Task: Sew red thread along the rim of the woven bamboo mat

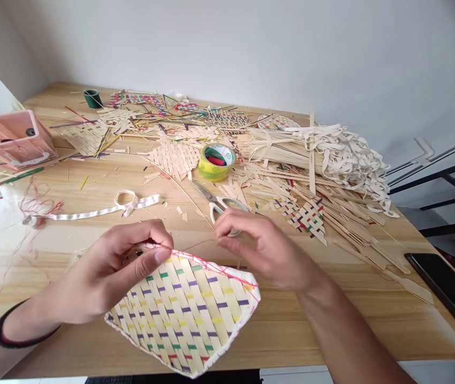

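Stitching looks partly done: red thread (211, 265) already runs along the top edge of the woven mat (187, 314) lying at the counter's (331, 314) near edge, left hand (111, 272) pinching its corner, right hand (251, 240) fingertips closed on the thread, lower edges seemingly unstitched.
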The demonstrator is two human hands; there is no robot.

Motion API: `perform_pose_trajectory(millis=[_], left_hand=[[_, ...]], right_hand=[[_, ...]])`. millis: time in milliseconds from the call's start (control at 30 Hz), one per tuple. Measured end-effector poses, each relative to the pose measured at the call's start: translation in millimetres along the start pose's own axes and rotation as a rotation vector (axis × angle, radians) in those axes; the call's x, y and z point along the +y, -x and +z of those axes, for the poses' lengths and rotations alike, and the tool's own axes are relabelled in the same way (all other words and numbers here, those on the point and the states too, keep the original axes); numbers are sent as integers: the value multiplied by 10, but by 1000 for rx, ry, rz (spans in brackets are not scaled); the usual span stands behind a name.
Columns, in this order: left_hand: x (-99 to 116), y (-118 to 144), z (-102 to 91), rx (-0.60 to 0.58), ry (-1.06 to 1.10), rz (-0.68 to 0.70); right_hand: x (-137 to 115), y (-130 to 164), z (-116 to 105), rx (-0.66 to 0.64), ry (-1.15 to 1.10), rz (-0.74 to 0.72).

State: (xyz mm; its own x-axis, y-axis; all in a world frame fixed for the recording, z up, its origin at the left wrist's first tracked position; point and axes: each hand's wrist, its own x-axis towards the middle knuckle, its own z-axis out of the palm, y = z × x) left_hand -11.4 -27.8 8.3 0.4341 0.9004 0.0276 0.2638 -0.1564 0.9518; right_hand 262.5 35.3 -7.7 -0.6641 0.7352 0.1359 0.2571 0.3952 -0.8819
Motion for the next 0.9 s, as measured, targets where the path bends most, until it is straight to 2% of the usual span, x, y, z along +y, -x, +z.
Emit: perform_pose_trajectory(millis=[100, 233, 433, 533, 600, 700, 900], left_hand=[[-29, -36, 30, -114, -33, -84], [-95, -71, 72, -251, -103, -144], [-148, -101, 106, -312, -167, -145], [-150, -115, 105, -334, -166, -125], [-149, -116, 102, -334, -178, -114], [-154, -106, 100, -310, -194, -114], [-166, -107, 99, -341, -167, -146]], right_hand=[[17, 18, -93, 100, -60, 12], [28, 27, -1, 120, -230, 116], [62, 38, 211, -98, -737, 183], [55, 45, 252, -180, -887, 193], [30, 49, 264, -206, -868, 217], [-26, 53, 273, -188, -711, 230], [-82, 52, 269, -123, -311, 56]])
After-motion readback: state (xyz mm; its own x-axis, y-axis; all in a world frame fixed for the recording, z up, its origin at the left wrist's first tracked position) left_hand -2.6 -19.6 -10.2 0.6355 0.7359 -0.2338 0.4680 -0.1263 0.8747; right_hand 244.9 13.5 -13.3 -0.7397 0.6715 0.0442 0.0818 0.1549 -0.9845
